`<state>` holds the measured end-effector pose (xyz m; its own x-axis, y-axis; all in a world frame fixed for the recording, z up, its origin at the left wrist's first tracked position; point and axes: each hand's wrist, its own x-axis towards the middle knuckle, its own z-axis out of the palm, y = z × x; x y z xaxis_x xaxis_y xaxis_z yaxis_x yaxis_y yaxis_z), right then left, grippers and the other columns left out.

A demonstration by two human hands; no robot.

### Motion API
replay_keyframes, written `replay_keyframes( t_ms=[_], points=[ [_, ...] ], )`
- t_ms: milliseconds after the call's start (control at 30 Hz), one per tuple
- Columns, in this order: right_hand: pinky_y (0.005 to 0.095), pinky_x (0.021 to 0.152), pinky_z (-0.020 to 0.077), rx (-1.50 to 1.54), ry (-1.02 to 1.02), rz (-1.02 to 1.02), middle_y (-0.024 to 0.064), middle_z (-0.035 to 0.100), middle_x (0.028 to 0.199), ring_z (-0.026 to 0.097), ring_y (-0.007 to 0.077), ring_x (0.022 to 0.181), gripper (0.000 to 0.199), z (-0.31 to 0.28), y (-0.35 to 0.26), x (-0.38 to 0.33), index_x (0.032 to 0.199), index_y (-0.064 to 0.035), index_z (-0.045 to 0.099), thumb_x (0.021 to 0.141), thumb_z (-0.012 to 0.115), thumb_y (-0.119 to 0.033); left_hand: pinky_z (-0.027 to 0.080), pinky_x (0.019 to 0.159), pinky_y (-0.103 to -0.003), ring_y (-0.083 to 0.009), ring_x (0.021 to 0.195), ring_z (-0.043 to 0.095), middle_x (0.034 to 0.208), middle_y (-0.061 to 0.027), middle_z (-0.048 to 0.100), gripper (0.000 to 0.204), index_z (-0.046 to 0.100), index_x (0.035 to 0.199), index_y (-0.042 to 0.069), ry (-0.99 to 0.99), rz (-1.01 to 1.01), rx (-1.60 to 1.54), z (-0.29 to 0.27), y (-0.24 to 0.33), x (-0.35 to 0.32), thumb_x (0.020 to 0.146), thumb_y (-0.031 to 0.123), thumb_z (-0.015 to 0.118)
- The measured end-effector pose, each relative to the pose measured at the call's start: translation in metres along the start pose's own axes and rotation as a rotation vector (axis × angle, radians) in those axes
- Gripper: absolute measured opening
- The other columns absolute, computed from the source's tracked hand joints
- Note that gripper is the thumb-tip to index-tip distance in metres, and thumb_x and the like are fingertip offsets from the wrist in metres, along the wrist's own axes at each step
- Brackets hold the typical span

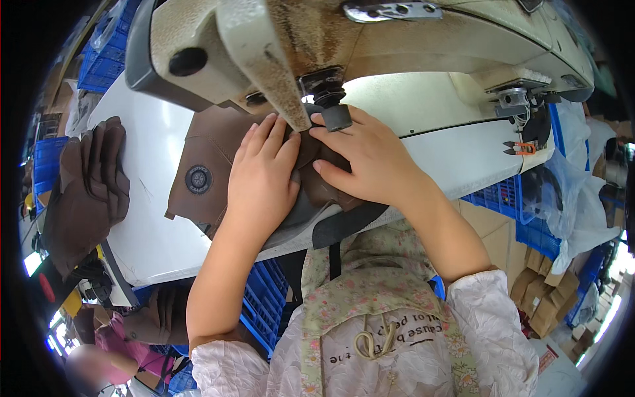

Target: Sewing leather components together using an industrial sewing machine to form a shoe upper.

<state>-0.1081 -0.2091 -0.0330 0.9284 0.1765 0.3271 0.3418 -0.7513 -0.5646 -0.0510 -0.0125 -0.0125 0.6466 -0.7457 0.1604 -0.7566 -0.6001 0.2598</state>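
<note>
A brown leather piece with a round dark badge lies on the white sewing table under the head of a sewing machine. My left hand rests flat on it, fingers stretched toward the needle area. On the other side of the presser area, my right hand presses on the leather with thumb and fingers apart. A dark strip at the work's near side hangs over the table edge. The machine's cream lever hides the needle and the spot being stitched.
A stack of brown leather pieces hangs at the table's left edge. Orange-handled thread snips lie at the right. Blue crates stand below the table, and a person in pink is at lower left.
</note>
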Motion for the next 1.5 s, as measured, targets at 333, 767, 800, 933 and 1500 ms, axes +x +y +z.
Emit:
replay_keyframes(
  t_ms=[333, 767, 800, 933, 1500],
  points=[
    [0.0435, 0.102, 0.0456, 0.023, -0.067, 0.052, 0.0158, 0.065, 0.113, 0.054, 0.0374, 0.121, 0.036, -0.008, -0.006, 0.002, 0.106, 0.0012, 0.068, 0.084, 0.07, -0.028, 0.045, 0.103, -0.043, -0.0327, 0.121, 0.056, 0.127, -0.0131, 0.061, 0.059, 0.063, 0.124, 0.005, 0.011, 0.031, 0.063, -0.009, -0.003, -0.004, 0.065, -0.002, 0.066],
    [0.0427, 0.089, 0.0489, 0.004, -0.086, 0.055, 0.015, 0.068, 0.12, 0.063, 0.0357, 0.096, 0.041, -0.006, -0.002, 0.004, 0.12, -0.0029, 0.066, 0.09, 0.066, -0.031, 0.045, 0.107, -0.042, -0.0287, 0.125, 0.056, 0.13, -0.0124, 0.062, 0.055, 0.064, 0.124, 0.004, 0.008, 0.092, 0.142, -0.006, -0.012, -0.006, 0.069, 0.0, 0.066],
    [0.0428, 0.089, 0.0494, 0.008, -0.068, 0.037, 0.015, 0.066, 0.123, 0.064, 0.0358, 0.098, 0.041, -0.005, -0.001, 0.005, 0.121, -0.0029, 0.066, 0.091, 0.066, -0.031, 0.045, 0.107, -0.042, -0.0286, 0.125, 0.056, 0.129, -0.0125, 0.062, 0.053, 0.064, 0.123, 0.004, 0.007, 0.103, 0.139, -0.006, -0.014, -0.005, 0.07, 0.0, 0.065],
    [0.0437, 0.099, 0.0468, 0.01, -0.01, 0.011, 0.0158, 0.068, 0.107, 0.057, 0.0381, 0.114, 0.036, 0.002, -0.002, 0.007, 0.111, -0.0007, 0.066, 0.088, 0.069, -0.028, 0.044, 0.107, -0.042, -0.0284, 0.124, 0.056, 0.128, -0.0121, 0.063, 0.051, 0.065, 0.123, 0.005, 0.001, 0.124, 0.139, -0.012, -0.024, 0.001, 0.071, 0.001, 0.065],
    [0.0438, 0.088, 0.0502, 0.025, 0.045, 0.012, 0.0185, 0.065, 0.11, 0.061, 0.0358, 0.102, 0.045, 0.012, -0.008, 0.0, 0.115, 0.007, 0.064, 0.09, 0.066, -0.03, 0.044, 0.107, -0.04, -0.0285, 0.123, 0.058, 0.126, -0.0097, 0.065, 0.042, 0.069, 0.119, 0.009, -0.035, 0.181, 0.198, -0.022, -0.042, 0.012, 0.078, 0.005, 0.062]
  ],
)
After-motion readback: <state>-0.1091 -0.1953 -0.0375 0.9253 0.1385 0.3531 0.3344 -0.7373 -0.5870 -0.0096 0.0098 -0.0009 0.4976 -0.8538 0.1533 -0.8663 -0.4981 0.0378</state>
